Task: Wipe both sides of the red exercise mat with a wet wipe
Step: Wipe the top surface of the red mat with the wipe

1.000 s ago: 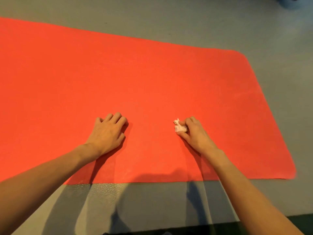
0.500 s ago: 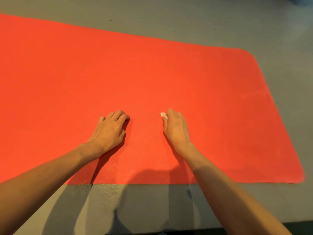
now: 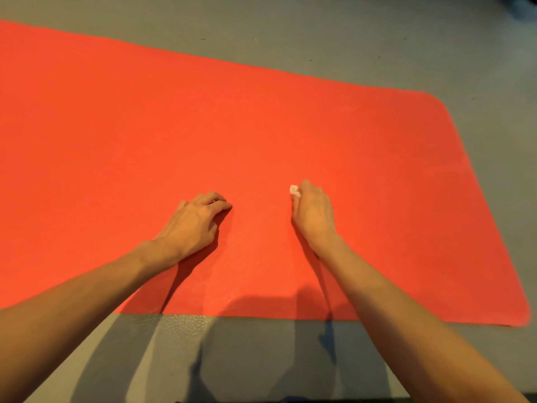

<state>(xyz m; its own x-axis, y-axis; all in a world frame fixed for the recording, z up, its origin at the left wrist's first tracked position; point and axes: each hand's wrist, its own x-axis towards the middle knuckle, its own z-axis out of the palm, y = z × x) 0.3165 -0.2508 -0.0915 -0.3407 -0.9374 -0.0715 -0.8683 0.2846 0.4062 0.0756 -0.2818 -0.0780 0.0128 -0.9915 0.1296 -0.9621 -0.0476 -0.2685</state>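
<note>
The red exercise mat (image 3: 290, 126) lies flat on the grey floor and fills most of the view, its right end with rounded corners. My right hand (image 3: 313, 213) rests on the mat near its front edge and grips a small crumpled white wet wipe (image 3: 294, 190); only a corner of the wipe shows past the fingers. My left hand (image 3: 196, 222) rests palm down on the mat to the left of it, fingers bent at the knuckles, holding nothing.
Grey textured floor (image 3: 247, 359) surrounds the mat in front, behind and to the right. A dark blurred object (image 3: 523, 4) sits at the top right corner. Shadows of my arms fall on the floor in front.
My right hand with the wipe slid left across the mat, toward my left hand, and then held. My left hand stayed in place; its fingers are more bent now.
</note>
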